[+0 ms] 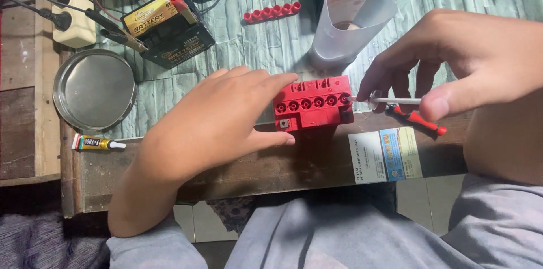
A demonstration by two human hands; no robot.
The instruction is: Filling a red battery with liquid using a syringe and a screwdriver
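Fingers of left hand (218, 122) steady red battery (313, 103); right hand (452, 65) pinches white syringe (387, 100); plastic jug (350, 14) holds liquid.

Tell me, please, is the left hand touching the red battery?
Touching. The head view shows the left hand pressed against the left side of the red battery, fingertips on its top edge and thumb at its lower corner.

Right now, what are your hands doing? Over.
Left hand steadies small red plastic battery. Right hand holds thin white rod at its end hole. Nothing blocking.
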